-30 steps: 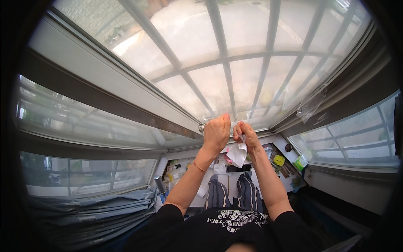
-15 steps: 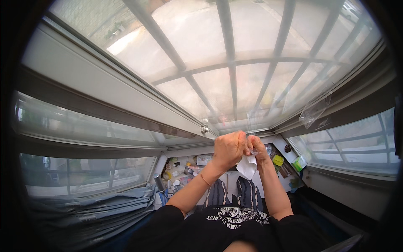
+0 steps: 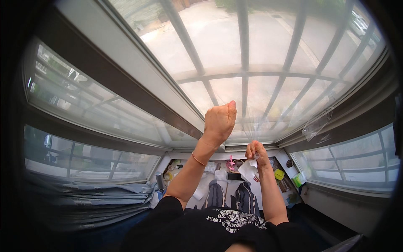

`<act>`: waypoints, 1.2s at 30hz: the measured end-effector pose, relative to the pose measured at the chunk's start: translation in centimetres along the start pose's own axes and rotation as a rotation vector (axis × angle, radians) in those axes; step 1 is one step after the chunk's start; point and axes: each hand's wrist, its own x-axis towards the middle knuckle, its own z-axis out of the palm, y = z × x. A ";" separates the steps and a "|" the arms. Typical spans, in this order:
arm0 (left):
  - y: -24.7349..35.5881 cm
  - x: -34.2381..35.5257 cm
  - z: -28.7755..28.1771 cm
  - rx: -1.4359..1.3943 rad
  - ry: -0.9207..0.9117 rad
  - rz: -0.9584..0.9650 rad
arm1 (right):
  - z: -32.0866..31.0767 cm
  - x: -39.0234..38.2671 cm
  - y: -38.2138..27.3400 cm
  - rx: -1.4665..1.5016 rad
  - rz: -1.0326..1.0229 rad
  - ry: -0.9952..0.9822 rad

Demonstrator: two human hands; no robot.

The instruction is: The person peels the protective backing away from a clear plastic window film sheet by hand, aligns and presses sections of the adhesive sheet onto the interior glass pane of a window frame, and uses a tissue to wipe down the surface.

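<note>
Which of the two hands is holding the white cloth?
The right hand, the lower one, grips the white cloth by the sill. The left hand is a raised fist higher against the glass, without the cloth.

The person wears a black short-sleeved T-shirt with a white printed design across the chest. Both forearms are bare from the sleeve ends down. A thin bracelet, orange-gold in tone, circles the left wrist just below the left hand. The right hand has no ring or band. Striped grey trousers cover the legs.
</note>
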 end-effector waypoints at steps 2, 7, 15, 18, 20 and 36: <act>0.9 -0.4 -0.2 0.070 0.010 0.034 | -0.2 -0.4 -0.3 -0.030 0.024 0.021; 2.4 -1.9 0.3 0.065 0.033 0.061 | -1.0 -1.8 -0.8 -0.004 0.015 0.010; 0.8 -0.3 -2.2 0.018 -0.128 0.176 | -1.7 -0.4 0.2 0.107 0.099 -0.124; 0.1 0.9 -4.5 -0.074 -0.104 0.013 | -1.7 -0.7 0.0 0.139 0.081 -0.149; 0.2 1.7 -5.2 -0.067 -0.160 0.039 | -1.5 -1.2 -0.3 0.069 0.063 -0.062; 0.8 3.9 -4.9 -0.072 -0.184 0.650 | -1.7 -2.0 -0.5 -0.087 0.005 -0.022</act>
